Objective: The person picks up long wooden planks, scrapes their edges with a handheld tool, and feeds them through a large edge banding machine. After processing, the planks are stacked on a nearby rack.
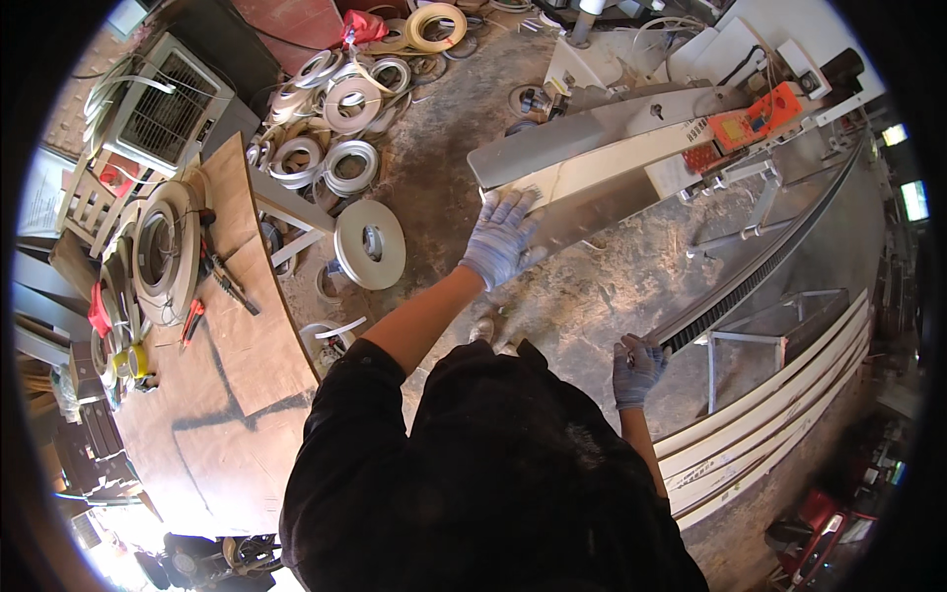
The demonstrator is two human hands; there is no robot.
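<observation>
My left hand (500, 237), in a pale blue-grey knit glove, lies with fingers stretched over the near end of a long cream board (592, 170). The board rests along a grey machine bed (602, 126), running away to the right. Lower right, my right hand (638, 371), gloved alike, is curled at the near end of a long black roller rail (735, 296). Its fingers look closed on that rail end, though the palm side is partly hidden. An orange control panel (758, 120) sits on the machine beyond the board.
At left, a brown-covered table (252, 345) carries a red utility knife (192, 322), pliers (222, 266) and edging rolls (158, 247). More rolls (350, 168) cover the floor behind; a large one (370, 245) leans by the table. Long cream boards (769, 405) are stacked at right.
</observation>
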